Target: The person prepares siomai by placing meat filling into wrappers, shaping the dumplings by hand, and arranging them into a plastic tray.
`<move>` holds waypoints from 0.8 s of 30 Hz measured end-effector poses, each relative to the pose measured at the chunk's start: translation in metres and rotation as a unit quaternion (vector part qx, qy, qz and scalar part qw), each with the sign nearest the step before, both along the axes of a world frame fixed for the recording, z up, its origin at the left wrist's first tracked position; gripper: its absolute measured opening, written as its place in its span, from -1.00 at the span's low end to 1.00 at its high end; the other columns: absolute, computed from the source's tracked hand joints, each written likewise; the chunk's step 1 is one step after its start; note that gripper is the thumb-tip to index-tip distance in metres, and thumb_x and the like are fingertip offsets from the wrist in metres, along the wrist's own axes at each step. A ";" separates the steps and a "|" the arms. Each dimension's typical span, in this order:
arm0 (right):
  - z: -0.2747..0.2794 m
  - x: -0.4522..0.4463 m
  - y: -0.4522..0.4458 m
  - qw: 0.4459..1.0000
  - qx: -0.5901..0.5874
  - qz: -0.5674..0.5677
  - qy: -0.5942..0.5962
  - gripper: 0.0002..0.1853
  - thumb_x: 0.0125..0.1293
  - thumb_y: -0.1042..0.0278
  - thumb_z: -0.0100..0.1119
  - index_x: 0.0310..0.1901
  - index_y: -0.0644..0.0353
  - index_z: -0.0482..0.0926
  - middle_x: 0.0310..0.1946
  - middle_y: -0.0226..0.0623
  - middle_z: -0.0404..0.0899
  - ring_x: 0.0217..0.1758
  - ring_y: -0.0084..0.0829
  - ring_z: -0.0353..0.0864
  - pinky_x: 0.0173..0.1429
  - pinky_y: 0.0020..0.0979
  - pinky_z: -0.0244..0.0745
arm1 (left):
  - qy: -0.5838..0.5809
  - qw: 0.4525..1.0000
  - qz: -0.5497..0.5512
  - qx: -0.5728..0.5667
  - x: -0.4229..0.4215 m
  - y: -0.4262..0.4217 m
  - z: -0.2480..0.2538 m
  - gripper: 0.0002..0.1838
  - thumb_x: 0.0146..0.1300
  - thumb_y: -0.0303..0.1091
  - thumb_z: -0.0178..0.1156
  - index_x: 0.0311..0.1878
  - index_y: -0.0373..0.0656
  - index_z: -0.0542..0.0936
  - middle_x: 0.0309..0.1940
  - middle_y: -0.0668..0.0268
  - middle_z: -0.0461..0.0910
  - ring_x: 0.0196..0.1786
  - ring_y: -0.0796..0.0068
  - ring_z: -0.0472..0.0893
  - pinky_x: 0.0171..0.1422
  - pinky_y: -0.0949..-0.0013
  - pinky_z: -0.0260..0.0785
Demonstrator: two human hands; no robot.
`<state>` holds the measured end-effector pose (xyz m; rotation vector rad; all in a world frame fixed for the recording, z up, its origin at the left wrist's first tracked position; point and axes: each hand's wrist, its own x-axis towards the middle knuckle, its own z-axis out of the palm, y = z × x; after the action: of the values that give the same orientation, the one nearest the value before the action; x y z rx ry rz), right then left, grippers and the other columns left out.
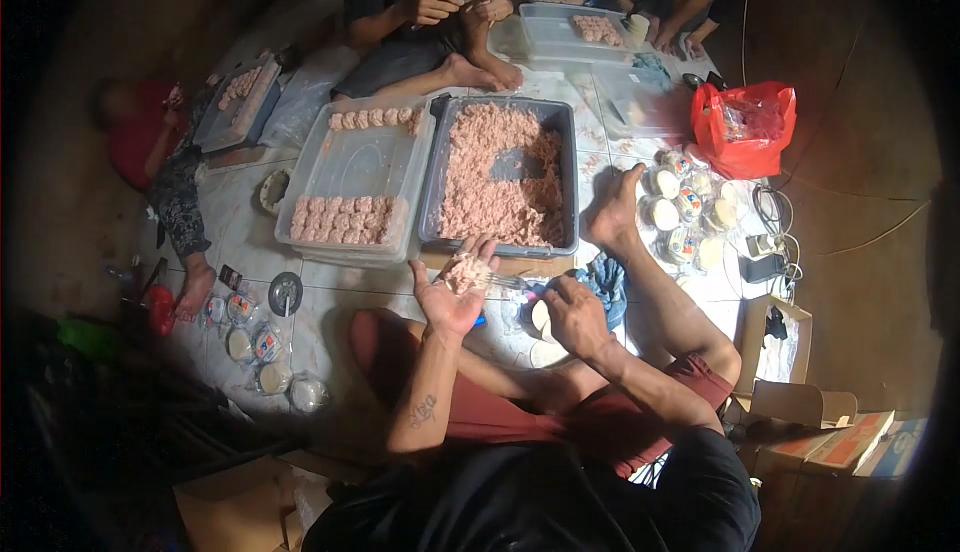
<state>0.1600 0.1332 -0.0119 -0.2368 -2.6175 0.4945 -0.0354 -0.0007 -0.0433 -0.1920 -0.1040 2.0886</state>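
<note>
My left hand (452, 302) is palm up with its fingers spread, and a lump of pink minced mixture (466, 274) rests on the palm and lower fingers. A metal fork (508, 281) is gripped in my right hand (580, 322), its tines touching the lump from the right. Just beyond my hands is a dark grey tub (430, 195) of loose pink minced mixture (480, 167), its grey bottom showing in one patch. To its left, a clear plastic box (365, 172) carries shaped pink lumps (342, 220) in rows at its near and far ends.
Round wrapped packs (690, 202) lie by my right foot, others (265, 344) at the left. A red plastic bag (745, 132), cables (775, 217) and a cardboard box (780, 347) are on the right. Other people sit around with boxes (590, 32) of similar lumps.
</note>
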 end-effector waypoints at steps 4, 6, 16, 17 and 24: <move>0.047 -0.010 -0.006 0.958 -0.281 0.004 0.047 -0.68 0.24 0.68 0.11 0.04 0.28 0.58 -0.22 0.01 0.55 -0.16 0.09 0.61 -0.10 -0.04 0.49 | 0.153 0.983 -0.051 -0.088 0.009 0.002 0.017 0.22 0.26 0.62 -0.16 0.60 -0.34 -0.01 0.62 -0.11 0.00 0.63 -0.10 0.05 0.64 -0.19 -0.04; 0.026 -0.015 -0.001 0.970 -0.216 0.097 0.062 -0.64 0.22 0.66 0.11 0.06 0.23 0.60 -0.18 -0.03 0.58 -0.13 0.10 0.63 -0.08 -0.07 0.56 | 0.150 0.984 -0.085 -0.049 0.017 0.007 0.031 0.21 0.27 0.62 -0.17 0.60 -0.35 0.02 0.61 -0.11 0.01 0.62 -0.12 0.07 0.64 -0.17 -0.02; 0.043 -0.003 0.041 0.984 -0.035 0.143 -0.104 -0.71 0.30 0.47 0.12 0.01 0.14 0.71 -0.16 -0.15 0.63 -0.24 -0.03 0.69 -0.23 -0.13 0.63 | 0.116 0.966 -0.230 -0.004 0.015 -0.011 0.017 0.32 0.23 0.70 -0.30 0.47 -0.61 0.14 0.44 -0.35 0.25 0.49 -0.24 0.30 0.61 -0.15 0.10; 0.052 -0.006 0.043 0.984 -0.029 0.145 -0.101 -0.71 0.30 0.47 0.12 0.01 0.14 0.71 -0.16 -0.15 0.63 -0.24 -0.03 0.69 -0.23 -0.13 0.63 | 0.135 0.965 -0.222 -0.039 0.011 -0.013 0.004 0.32 0.22 0.70 -0.30 0.46 -0.61 0.16 0.43 -0.33 0.27 0.48 -0.21 0.33 0.60 -0.14 0.12; 0.043 -0.002 0.042 0.983 -0.011 0.111 -0.147 -0.71 0.33 0.43 0.08 0.03 0.08 0.69 -0.04 -0.14 0.62 -0.25 -0.04 0.70 -0.22 -0.11 0.64 | 0.163 0.968 -0.182 -0.054 0.021 -0.012 0.004 0.29 0.24 0.69 -0.30 0.43 -0.58 0.25 0.40 -0.22 0.37 0.46 -0.09 0.39 0.59 -0.06 0.17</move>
<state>0.1583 0.1748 0.0314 -0.0228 -2.9459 0.6053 -0.0143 -0.0128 -0.0392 0.0657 0.2293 1.7333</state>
